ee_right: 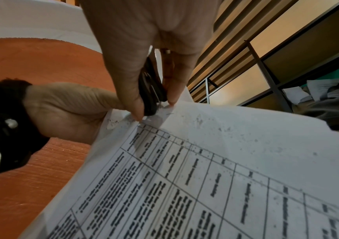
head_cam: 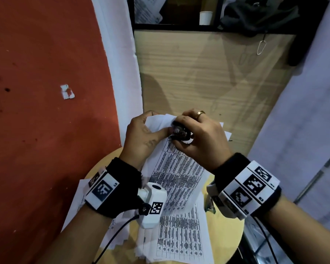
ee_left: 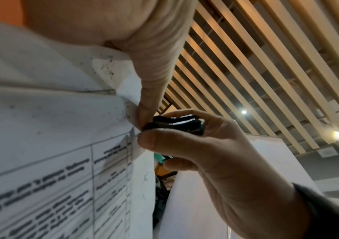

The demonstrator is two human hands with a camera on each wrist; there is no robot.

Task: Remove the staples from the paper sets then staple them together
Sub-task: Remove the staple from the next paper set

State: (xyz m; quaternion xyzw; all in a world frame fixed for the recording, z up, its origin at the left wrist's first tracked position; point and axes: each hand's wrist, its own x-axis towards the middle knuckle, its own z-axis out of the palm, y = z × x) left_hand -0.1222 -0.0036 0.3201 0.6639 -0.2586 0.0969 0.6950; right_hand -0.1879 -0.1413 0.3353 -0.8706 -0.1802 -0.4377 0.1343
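Note:
A set of printed paper sheets (head_cam: pixel 179 168) with tables is held up above a round wooden stool (head_cam: pixel 231 231). My left hand (head_cam: pixel 143 136) pinches the set's folded-back top corner (ee_left: pixel 111 71). My right hand (head_cam: pixel 196 138) grips a black staple remover (head_cam: pixel 180 133) pressed against that corner. The remover (ee_left: pixel 176 124) sits between thumb and fingers, its tip at the paper edge. In the right wrist view the remover (ee_right: pixel 150 90) touches the sheet (ee_right: pixel 225 161) just above the table print. A staple is too small to make out.
More printed sheets (head_cam: pixel 179 239) lie on the stool. A stapler (head_cam: pixel 210 204) shows partly beside my right wrist. Behind stands a wooden shelf panel (head_cam: pixel 208 73) with a white cup (head_cam: pixel 205 17) and dark cloth (head_cam: pixel 255 16). Orange floor (head_cam: pixel 46 92) lies left.

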